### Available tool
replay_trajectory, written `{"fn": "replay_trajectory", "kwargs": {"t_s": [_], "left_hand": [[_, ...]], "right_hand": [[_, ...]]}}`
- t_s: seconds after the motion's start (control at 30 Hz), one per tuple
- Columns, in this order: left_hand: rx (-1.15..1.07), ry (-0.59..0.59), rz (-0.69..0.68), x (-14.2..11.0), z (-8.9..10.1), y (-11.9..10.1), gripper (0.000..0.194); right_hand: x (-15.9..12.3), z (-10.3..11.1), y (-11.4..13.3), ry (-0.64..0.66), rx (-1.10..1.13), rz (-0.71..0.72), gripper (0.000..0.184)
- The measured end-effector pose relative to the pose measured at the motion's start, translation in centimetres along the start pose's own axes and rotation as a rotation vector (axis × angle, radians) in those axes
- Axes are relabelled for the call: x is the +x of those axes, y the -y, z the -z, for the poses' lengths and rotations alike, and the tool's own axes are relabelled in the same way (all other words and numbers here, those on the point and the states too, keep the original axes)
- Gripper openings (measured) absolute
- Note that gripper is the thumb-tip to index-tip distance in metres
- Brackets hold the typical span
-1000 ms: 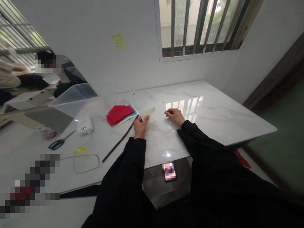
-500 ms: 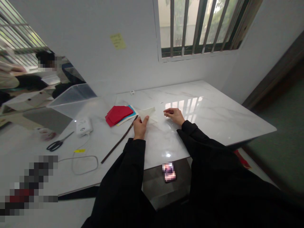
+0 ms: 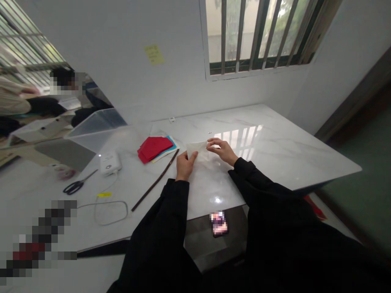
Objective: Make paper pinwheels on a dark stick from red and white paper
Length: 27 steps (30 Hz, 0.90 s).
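Observation:
A thin cream-white sheet, which looks like paper or cloth, (image 3: 197, 147) is held just above the marble-patterned table. My left hand (image 3: 185, 166) grips its left side, thumb on top and fingers beneath. At the sheet's upper right corner, my right hand (image 3: 222, 151) is closed in a pinch between thumb and fingertips. Left of my left hand lies a narrow dark brown strip (image 3: 155, 182), slanting across the table. Beyond it is a pile of red pieces (image 3: 154, 148), with blue (image 3: 172, 142) and pale pieces showing from under them.
Scissors (image 3: 76, 186), a white device (image 3: 110, 163) and a grey cable (image 3: 127, 209) lie on the left. A clear plastic box (image 3: 94, 122) stands behind them. A phone (image 3: 219, 224) rests below the table's front edge (image 3: 214, 206). Another person (image 3: 18, 95) sits far left.
My right hand has come to the sheet's right corner, where before it was apart from it. The sheet and my left hand have shifted slightly right.

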<state>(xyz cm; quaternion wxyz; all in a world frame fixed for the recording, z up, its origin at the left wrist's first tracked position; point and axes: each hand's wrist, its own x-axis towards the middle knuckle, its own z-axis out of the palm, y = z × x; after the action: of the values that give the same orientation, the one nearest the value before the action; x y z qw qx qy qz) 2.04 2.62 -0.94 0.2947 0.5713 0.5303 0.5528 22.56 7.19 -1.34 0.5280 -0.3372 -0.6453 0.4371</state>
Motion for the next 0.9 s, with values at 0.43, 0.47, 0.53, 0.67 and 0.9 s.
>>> {"fn": "replay_trajectory", "kwargs": {"t_s": [0.43, 0.47, 0.53, 0.67, 0.9], "left_hand": [[-0.127, 0.114, 0.079, -0.4, -0.3, -1.2, 0.050], [-0.128, 0.114, 0.077, -0.4, -0.3, -1.2, 0.051], [-0.130, 0.116, 0.069, -0.5, -0.4, -1.2, 0.052], [-0.156, 0.120, 0.051, -0.6, -0.4, -1.3, 0.052], [-0.188, 0.132, 0.079, -0.6, -0.4, -1.1, 0.058]], "right_hand": [[-0.7, -1.5, -0.1, 0.110, -0.223, 0.075, 0.008], [-0.7, -1.6, -0.1, 0.107, -0.222, 0.079, 0.008], [-0.7, -1.6, -0.1, 0.101, -0.213, 0.081, 0.007], [-0.7, -1.6, 0.0, 0.105, -0.224, 0.089, 0.007], [-0.7, -1.7, -0.1, 0.091, -0.218, 0.054, 0.010]]}}
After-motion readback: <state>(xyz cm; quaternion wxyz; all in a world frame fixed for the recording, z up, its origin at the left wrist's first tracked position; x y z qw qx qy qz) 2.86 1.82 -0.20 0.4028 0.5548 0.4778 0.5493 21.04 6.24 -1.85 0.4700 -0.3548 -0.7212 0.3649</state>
